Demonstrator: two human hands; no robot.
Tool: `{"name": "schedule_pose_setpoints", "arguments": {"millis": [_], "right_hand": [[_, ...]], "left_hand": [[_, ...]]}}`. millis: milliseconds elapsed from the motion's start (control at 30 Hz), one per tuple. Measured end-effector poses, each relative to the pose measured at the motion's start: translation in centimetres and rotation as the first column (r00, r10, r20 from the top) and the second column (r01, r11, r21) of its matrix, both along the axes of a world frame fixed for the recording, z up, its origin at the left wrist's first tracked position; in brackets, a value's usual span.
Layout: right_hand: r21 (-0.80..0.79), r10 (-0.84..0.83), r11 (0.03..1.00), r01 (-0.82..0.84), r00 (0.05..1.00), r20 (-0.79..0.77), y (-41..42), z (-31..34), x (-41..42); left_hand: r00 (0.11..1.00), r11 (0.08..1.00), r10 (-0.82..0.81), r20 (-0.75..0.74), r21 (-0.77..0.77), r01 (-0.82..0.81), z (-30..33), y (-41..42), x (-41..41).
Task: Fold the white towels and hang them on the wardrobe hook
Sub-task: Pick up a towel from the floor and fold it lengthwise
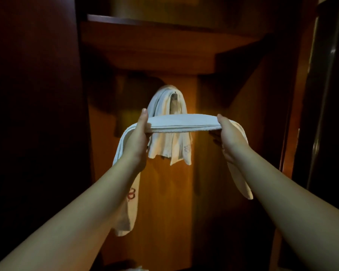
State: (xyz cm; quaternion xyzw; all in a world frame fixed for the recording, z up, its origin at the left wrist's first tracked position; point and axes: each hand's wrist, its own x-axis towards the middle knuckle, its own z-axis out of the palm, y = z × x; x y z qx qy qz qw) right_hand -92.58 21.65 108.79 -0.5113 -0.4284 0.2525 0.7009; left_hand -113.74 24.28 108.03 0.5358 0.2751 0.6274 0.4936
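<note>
The picture is dim, and the far left and far right are almost black. A warm orange glow lights the wooden back wall (170, 192) just past the left hand (138, 137) and right hand (228, 137), and dark shadows sit above them under the shelf (145, 22). Everything looks a bit soft, and straight lines bend near the edges.

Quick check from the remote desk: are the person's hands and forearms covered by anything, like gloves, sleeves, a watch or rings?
Nothing worn shows. The left hand and right hand are bare, with no gloves, and no rings can be seen in the dim light. Both forearms are bare to the frame edge: no sleeves, watch or bracelet in view.
</note>
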Motion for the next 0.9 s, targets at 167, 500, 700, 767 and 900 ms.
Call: {"name": "schedule_pose_setpoints", "arguments": {"millis": [167, 500, 700, 767, 900], "right_hand": [[0.029, 0.135, 0.990, -0.139, 0.985, 0.107, 3.6, 3.0, 1.2], [0.033, 0.214, 0.972, -0.232, 0.937, 0.275, 15.2, 10.1, 5.4], [0.059, 0.250, 0.957, -0.284, 0.910, 0.331, 24.1, 13.6, 8.1], [0.047, 0.272, 0.950, -0.307, 0.895, 0.353, 27.1, 14.3, 8.9], [0.019, 0.304, 0.942, -0.335, 0.877, 0.372, 32.3, 15.3, 10.0]], "left_hand": [[0.978, 0.991, -0.078, -0.192, 0.090, 0.097, 3.4, 4.4, -0.5], [0.886, 0.959, 0.017, -0.464, 0.259, 0.117, 11.3, 15.7, 1.1], [0.877, 0.942, -0.006, -0.481, 0.291, 0.167, 14.3, 24.0, 2.5], [0.884, 0.943, -0.088, -0.460, 0.247, 0.223, 14.9, 26.5, 3.2], [0.851, 0.952, -0.065, -0.521, 0.224, 0.210, 15.8, 31.1, 4.5]]}}
